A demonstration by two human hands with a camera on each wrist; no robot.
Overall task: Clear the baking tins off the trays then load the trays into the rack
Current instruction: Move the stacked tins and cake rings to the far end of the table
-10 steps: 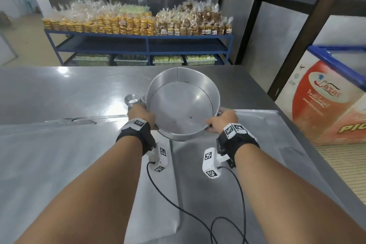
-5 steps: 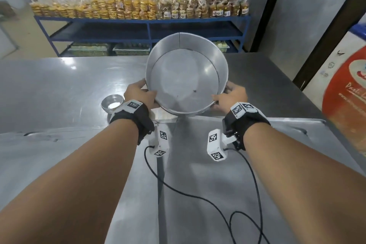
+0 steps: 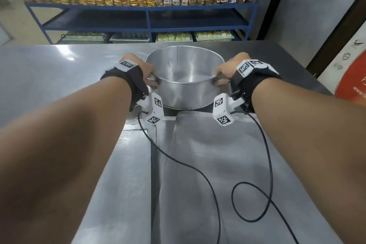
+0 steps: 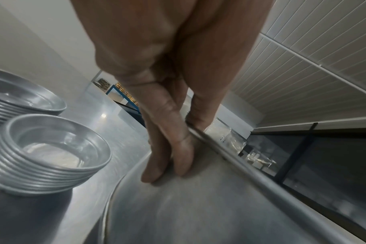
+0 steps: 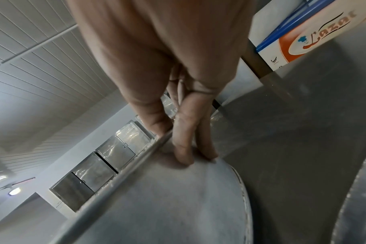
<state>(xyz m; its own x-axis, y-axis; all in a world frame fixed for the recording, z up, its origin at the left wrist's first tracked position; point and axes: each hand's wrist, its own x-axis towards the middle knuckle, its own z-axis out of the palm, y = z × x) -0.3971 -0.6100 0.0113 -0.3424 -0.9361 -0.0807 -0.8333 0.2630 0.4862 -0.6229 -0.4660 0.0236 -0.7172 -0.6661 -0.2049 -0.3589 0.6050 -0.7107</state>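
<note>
A large round metal baking tin (image 3: 185, 83) stands upright on the steel table, just past the far edge of the flat trays (image 3: 217, 164). My left hand (image 3: 147, 77) pinches its left rim, thumb inside and fingers (image 4: 178, 156) down the outer wall (image 4: 198, 206). At the opposite rim my right hand (image 3: 221, 74) grips the same way, with its fingers (image 5: 184, 148) on the wall (image 5: 167, 206). Two stacks of small round tins (image 4: 46, 156) sit on the table to the left of the big tin, seen only in the left wrist view.
The steel table (image 3: 49, 73) stretches left and ahead. Beyond it a blue shelf rack (image 3: 146, 18) holds bagged baked goods. A red and white printed box (image 3: 352, 77) stands at the right. Black cables (image 3: 198, 170) trail over the trays.
The big tin, held tilted up facing me before, has come down forward and now stands level on the table past the trays. Both hands stayed on its rim.
</note>
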